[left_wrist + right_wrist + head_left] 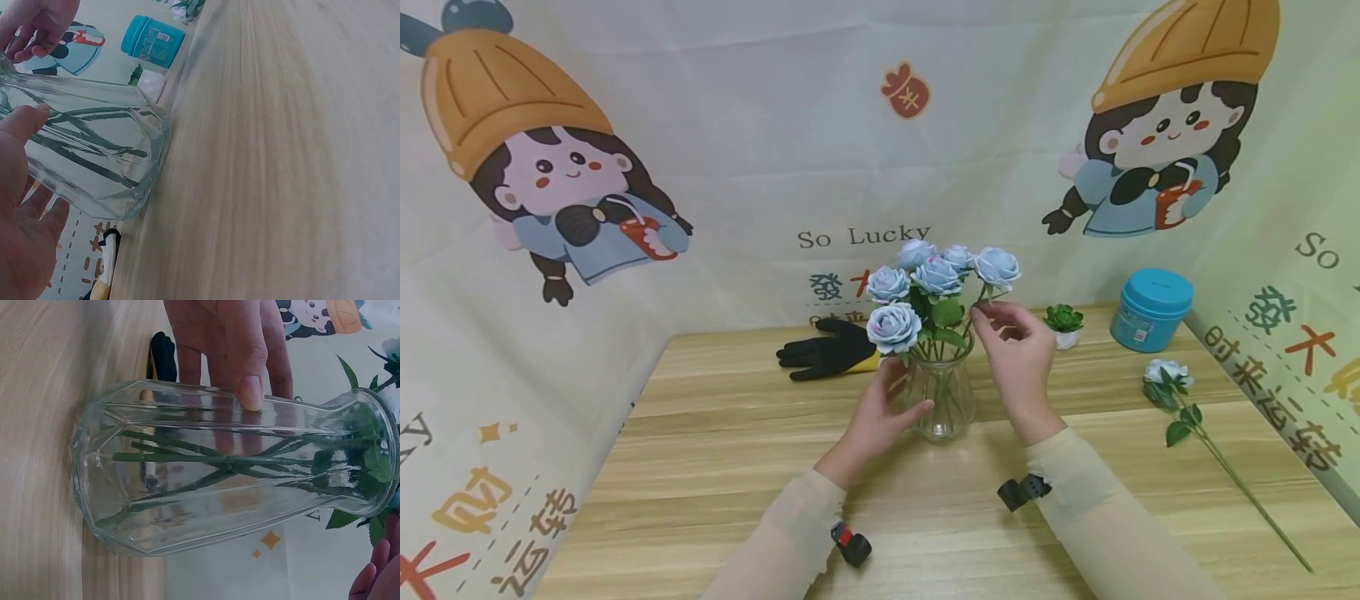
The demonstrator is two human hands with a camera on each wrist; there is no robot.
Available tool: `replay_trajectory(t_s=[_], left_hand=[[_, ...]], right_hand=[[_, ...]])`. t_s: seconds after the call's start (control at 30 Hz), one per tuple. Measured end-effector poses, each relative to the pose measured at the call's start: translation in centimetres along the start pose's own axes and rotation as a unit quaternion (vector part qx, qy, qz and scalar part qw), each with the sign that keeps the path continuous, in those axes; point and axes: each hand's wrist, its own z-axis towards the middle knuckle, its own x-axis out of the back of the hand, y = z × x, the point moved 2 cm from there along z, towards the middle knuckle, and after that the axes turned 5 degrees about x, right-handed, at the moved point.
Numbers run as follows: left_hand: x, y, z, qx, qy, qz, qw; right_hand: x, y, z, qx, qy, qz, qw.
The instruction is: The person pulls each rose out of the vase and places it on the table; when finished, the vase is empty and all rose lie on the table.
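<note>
A clear faceted glass vase (942, 412) stands upright on the table with several light-blue artificial roses (895, 327) in it. Their green stems (206, 459) cross inside the glass. My left hand (880, 417) holds the vase from the left side, the thumb across its near face and the fingers behind it. Just above the rim on the right, my right hand (1021, 358) pinches the stem of the rightmost rose (997, 268) below its bloom. In the right wrist view, only some fingertips of that hand show at the lower right edge.
One more blue rose (1168, 375) with a long stem lies on the table (715, 467) at the right. Behind stand a small potted succulent (1064, 321) and a blue lidded jar (1152, 310). A black glove (827, 350) lies behind the vase to the left. A printed cloth hangs around the table.
</note>
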Motion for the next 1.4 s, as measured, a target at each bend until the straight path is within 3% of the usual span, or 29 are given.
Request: replay_trajectory(t_s=[0.57, 0.83, 1.17, 1.4], left_hand=[[0.1, 0.0, 0.1, -0.006, -0.008, 0.019, 0.9998], [0.1, 0.2, 0.1, 0.003, -0.008, 0.018, 0.9998], [0.1, 0.0, 0.2, 0.006, -0.01, 0.018, 0.9998], [0.1, 0.0, 0.1, 0.014, -0.008, 0.019, 0.9997]], right_hand=[[1.4, -0.9, 0.8, 0.06, 0.01, 0.052, 0.997], [2.2, -2.6, 1.4, 0.084, 0.012, 0.09, 0.992], [3.3, -4.9, 2.4, 0.088, 0.05, 0.084, 0.991], [4.1, -5.8, 3.3, 0.13, 0.071, 0.09, 0.985]])
